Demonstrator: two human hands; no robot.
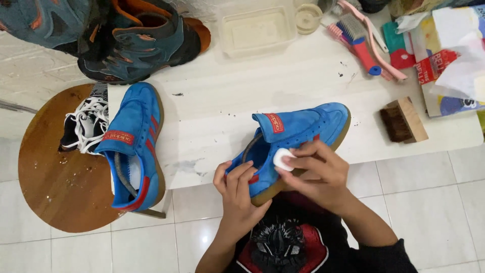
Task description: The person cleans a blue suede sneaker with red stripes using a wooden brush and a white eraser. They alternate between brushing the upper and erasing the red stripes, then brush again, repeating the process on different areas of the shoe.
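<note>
A blue suede sneaker (303, 124) with red stripes and a gum sole lies tilted on its side at the front edge of the white table (227, 101). My left hand (237, 189) grips its heel from below. With its fingertips my right hand (318, 172) presses a small white eraser block (283, 159) against the shoe's side near the collar. The matching second blue sneaker (134, 146), without laces, lies at the table's left end and hangs over the edge.
White laces (91, 126) lie on a round wooden stool (55, 187) at the left. Dark hiking boots (136, 43) stand at the back left. A clear plastic tub (257, 30), a pink and red brush (361, 38), a wooden brush (402, 120) and papers (449, 55) sit on the table.
</note>
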